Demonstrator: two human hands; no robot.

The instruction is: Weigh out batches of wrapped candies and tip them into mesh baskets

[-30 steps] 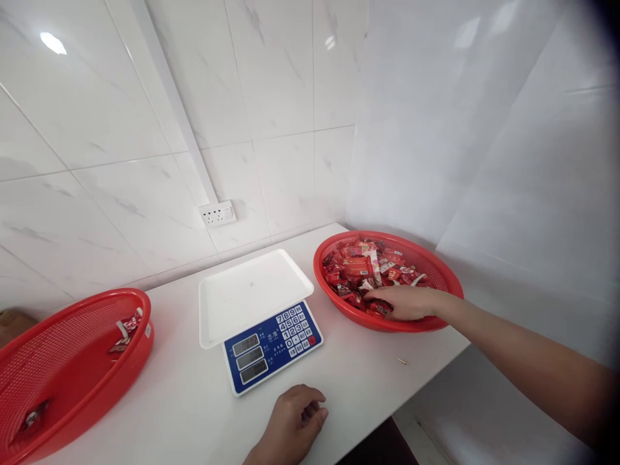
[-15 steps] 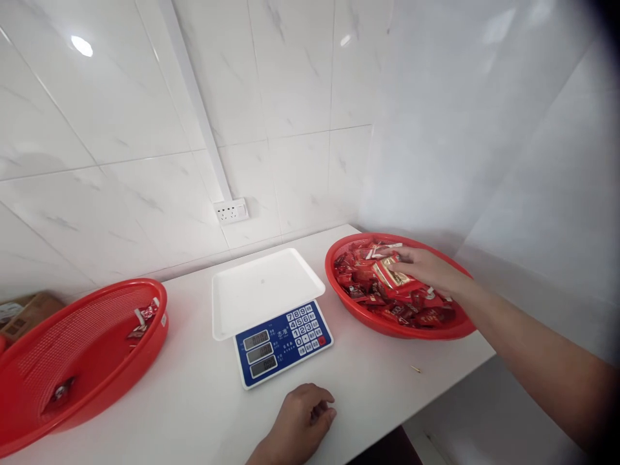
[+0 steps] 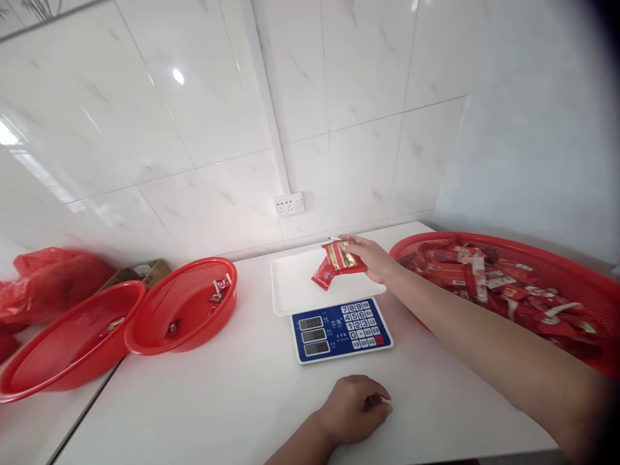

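My right hand [image 3: 369,256] is closed on a few red candy packets [image 3: 337,261] and holds them just over the white tray [image 3: 296,290] of a blue-faced electronic scale [image 3: 339,329]. My left hand [image 3: 355,408] rests on the white table near the front edge, fingers loosely curled with nothing in them. To the right stands a wide red basket [image 3: 599,280] filled with several red wrapped candies [image 3: 489,281].
Left of the scale stand a red basket [image 3: 155,323] with a few candies in it and a second red basket [image 3: 53,368] further left. Behind them lie a cardboard box [image 3: 145,271] and a red plastic bag [image 3: 48,281]. A wall socket [image 3: 289,204] sits above the scale.
My right hand lifted packets out of the right basket and carried them left over the scale tray. The view swung left, showing more baskets. My left hand stayed put.
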